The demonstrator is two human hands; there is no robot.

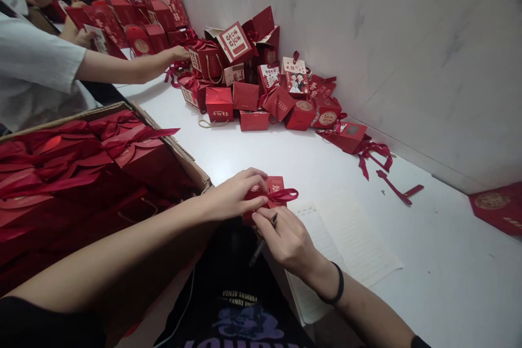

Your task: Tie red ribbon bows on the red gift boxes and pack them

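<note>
At the table's near edge, a small red gift box (276, 181) with pale printed characters sits between my two hands. A dark red ribbon (289, 194) forms a bow loop across its top, sticking out to the right. My left hand (234, 194) is closed on the box's left side, fingers and thumb at the ribbon's knot. My right hand (290, 242) is closed at the box's near side, fingertips by the ribbon, with a dark pen (256, 253) tucked in it. The fingers hide the knot and much of the box.
A cardboard carton (190, 166) full of ribboned red boxes stands at left. Many red gift boxes (245, 96) are heaped against the wall. Notebook paper (359, 242) lies right of my hands, loose ribbon (393, 187) beyond. A co-worker's arm (134, 68) reaches into the heap.
</note>
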